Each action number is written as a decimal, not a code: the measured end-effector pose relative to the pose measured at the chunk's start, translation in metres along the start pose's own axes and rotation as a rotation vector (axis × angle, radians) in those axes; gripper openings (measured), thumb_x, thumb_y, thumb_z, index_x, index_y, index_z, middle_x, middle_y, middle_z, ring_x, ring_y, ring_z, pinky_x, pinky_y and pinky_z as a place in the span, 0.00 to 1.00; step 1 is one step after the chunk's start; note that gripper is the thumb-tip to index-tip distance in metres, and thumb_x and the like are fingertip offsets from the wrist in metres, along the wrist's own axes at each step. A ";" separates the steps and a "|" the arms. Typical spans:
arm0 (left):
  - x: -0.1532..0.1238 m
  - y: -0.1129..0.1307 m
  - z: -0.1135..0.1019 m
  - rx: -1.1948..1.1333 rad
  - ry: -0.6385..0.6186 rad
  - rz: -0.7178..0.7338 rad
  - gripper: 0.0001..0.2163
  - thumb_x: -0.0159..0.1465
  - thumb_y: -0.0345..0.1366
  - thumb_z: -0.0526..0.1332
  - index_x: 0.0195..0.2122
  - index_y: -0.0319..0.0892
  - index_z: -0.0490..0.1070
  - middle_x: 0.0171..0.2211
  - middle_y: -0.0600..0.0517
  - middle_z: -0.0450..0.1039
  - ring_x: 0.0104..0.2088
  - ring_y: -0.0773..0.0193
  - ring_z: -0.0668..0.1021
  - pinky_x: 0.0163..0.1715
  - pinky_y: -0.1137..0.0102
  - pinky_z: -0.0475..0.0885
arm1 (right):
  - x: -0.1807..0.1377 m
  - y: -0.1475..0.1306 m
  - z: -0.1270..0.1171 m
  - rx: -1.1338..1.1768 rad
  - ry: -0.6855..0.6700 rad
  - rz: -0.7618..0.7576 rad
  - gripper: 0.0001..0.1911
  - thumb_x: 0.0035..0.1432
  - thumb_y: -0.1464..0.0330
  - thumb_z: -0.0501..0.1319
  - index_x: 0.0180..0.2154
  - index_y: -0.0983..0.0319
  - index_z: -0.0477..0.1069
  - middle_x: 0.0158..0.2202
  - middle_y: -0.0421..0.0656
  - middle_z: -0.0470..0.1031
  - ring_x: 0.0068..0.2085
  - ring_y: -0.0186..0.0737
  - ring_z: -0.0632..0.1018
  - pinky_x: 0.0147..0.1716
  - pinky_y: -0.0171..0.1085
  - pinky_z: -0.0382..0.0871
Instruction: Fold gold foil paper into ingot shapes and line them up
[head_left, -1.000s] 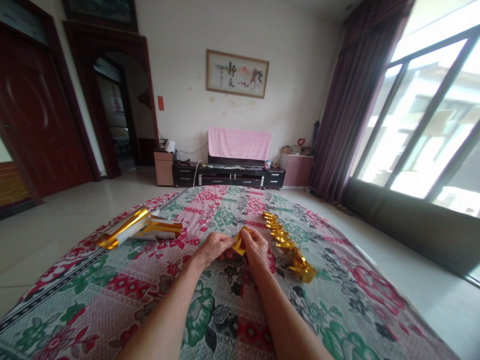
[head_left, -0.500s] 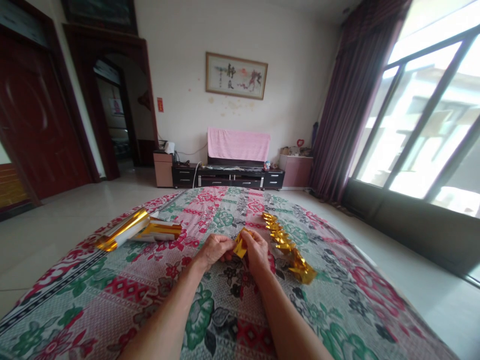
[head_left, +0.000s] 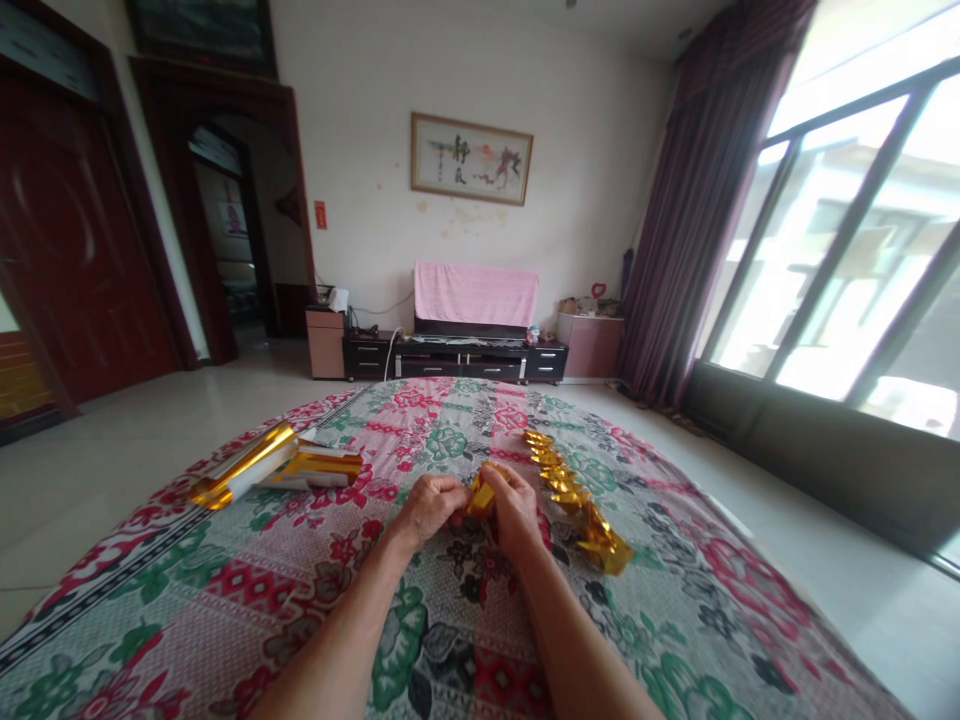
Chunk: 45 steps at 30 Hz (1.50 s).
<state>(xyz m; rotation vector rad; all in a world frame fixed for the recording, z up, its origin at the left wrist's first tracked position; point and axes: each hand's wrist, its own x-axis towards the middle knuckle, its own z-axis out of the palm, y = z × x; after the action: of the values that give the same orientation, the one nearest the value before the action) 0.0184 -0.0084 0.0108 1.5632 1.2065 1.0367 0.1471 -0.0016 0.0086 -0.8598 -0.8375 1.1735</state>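
Note:
A small piece of folded gold foil paper (head_left: 480,497) is held between my two hands, just above the flowered cloth. My left hand (head_left: 432,506) pinches its left edge with thumb and forefinger. My right hand (head_left: 513,503) grips the other side, its fingers closed over the top of the foil and hiding part of it. To the right of my hands, a slanting row of several folded gold foil pieces (head_left: 568,492) lies on the cloth. Curled sheets of gold foil paper (head_left: 247,466), pale on the back, rest at the left.
A flowered cloth (head_left: 300,620) covers the wide surface in front of me. Beyond it stands a low black cabinet (head_left: 465,358) with a pink towel (head_left: 477,292) over a screen. A purple curtain (head_left: 675,220) and a window are at the right, a dark red door (head_left: 82,240) at the left.
The foil piece has turned a little between my fingers and shows a different bright face. My hands stay in nearly the same place; the view has shifted slightly.

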 end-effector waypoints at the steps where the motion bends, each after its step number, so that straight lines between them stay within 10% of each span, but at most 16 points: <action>1: 0.000 -0.001 0.000 0.004 0.003 0.002 0.12 0.52 0.41 0.56 0.20 0.39 0.72 0.16 0.53 0.69 0.17 0.68 0.68 0.18 0.73 0.59 | 0.000 0.000 -0.001 -0.012 -0.005 -0.007 0.19 0.37 0.60 0.65 0.31 0.66 0.72 0.20 0.38 0.71 0.20 0.32 0.69 0.20 0.31 0.61; 13: -0.002 0.003 0.000 0.031 -0.003 -0.004 0.12 0.51 0.42 0.57 0.22 0.39 0.73 0.18 0.52 0.71 0.19 0.66 0.71 0.20 0.73 0.61 | -0.001 0.001 -0.001 0.000 0.034 -0.039 0.15 0.38 0.60 0.65 0.24 0.65 0.70 0.16 0.36 0.66 0.18 0.30 0.66 0.18 0.29 0.59; 23: 0.000 -0.002 0.001 0.031 0.059 0.031 0.11 0.52 0.39 0.54 0.20 0.40 0.71 0.15 0.53 0.67 0.18 0.68 0.68 0.19 0.73 0.59 | -0.008 -0.009 0.000 -0.157 -0.105 -0.057 0.35 0.36 0.63 0.68 0.48 0.65 0.65 0.22 0.36 0.70 0.21 0.31 0.69 0.20 0.30 0.63; 45: -0.001 -0.001 0.001 0.085 0.037 0.041 0.11 0.52 0.39 0.54 0.21 0.40 0.72 0.16 0.53 0.69 0.19 0.67 0.70 0.19 0.73 0.60 | 0.000 0.000 -0.002 -0.173 -0.009 -0.050 0.29 0.35 0.63 0.66 0.43 0.66 0.69 0.21 0.37 0.72 0.20 0.31 0.70 0.20 0.30 0.63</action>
<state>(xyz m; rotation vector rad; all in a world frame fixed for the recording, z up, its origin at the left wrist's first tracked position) 0.0190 -0.0093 0.0099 1.6469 1.2632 1.0571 0.1491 -0.0018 0.0078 -0.9694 -0.9733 1.0731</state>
